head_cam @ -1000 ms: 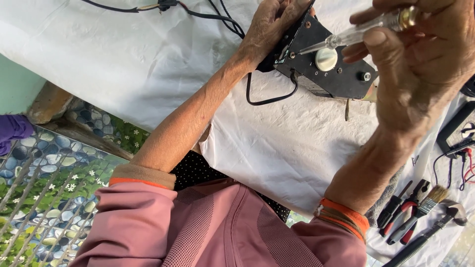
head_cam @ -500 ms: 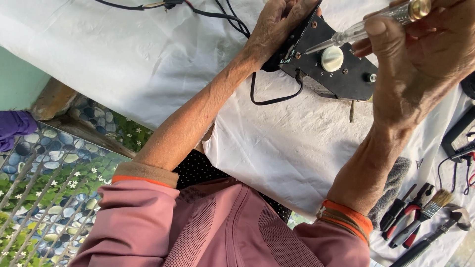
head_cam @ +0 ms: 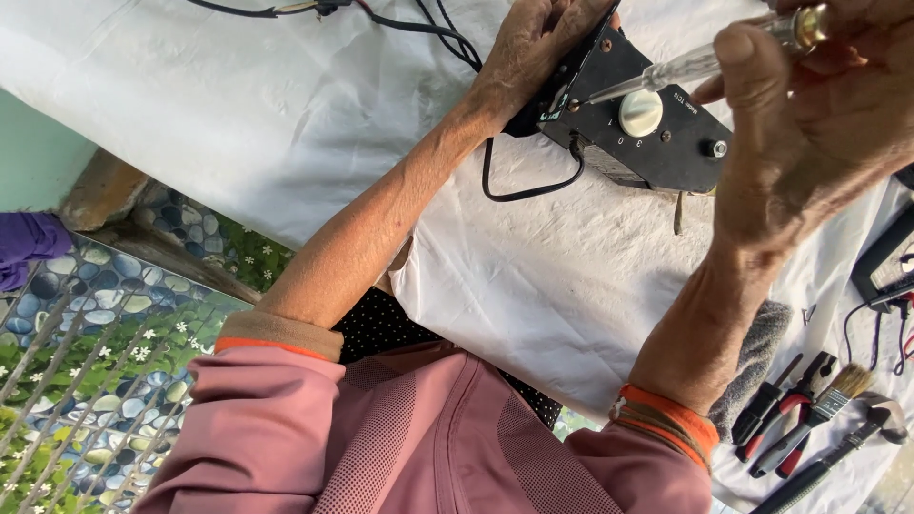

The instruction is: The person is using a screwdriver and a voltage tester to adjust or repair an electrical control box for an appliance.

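The left hand (head_cam: 533,48) grips the black metal control panel (head_cam: 633,119) with a white round knob; the right hand (head_cam: 809,124) grips a clear-handled screwdriver (head_cam: 695,65), its tip touching the panel.

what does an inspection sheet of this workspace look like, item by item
surface: white cloth over the table, creased.
job's things: black control panel with a cream knob, tilted up off the cloth; clear-handled screwdriver, tip at the panel's upper left.
clutter: pliers, paintbrush, a dark-handled tool, grey rag, at lower right.
hands: left hand grips the panel's edge; right hand holds the screwdriver.
cables: black lead loops from the panel; another black cable along the top.
surroundings: pebble-pattern floor, purple cloth.
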